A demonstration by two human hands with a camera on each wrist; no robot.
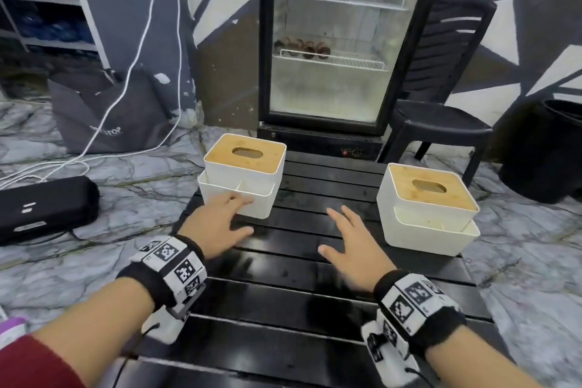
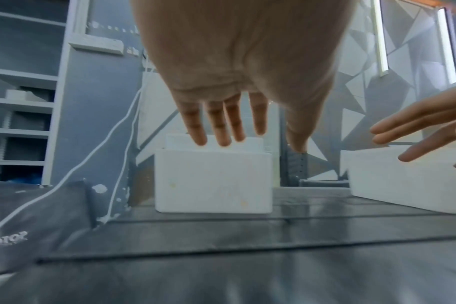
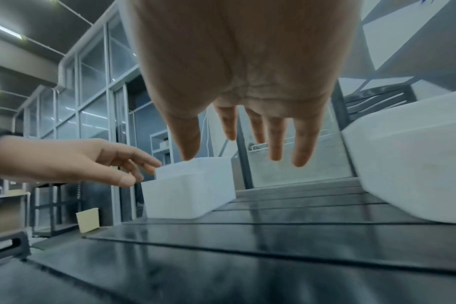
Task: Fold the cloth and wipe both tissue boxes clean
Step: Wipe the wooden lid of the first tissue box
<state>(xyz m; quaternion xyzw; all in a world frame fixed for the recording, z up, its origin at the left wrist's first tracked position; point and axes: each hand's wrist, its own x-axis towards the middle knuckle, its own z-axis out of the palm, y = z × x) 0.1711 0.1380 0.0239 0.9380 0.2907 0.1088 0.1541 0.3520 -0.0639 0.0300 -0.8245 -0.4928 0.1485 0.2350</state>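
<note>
Both forearms extend forward, side by side, palms facing down. The left hand (image 1: 217,225) is flat with fingers straight and slightly spread, thumb angled inward toward the other hand. The right hand (image 1: 354,247) is likewise flat, fingers straight and fanned, thumb out to the left. Neither hand holds anything. Each wrist carries a black band (image 1: 171,268) with black-and-white square markers. A red sleeve (image 1: 34,362) covers the left upper forearm.
</note>
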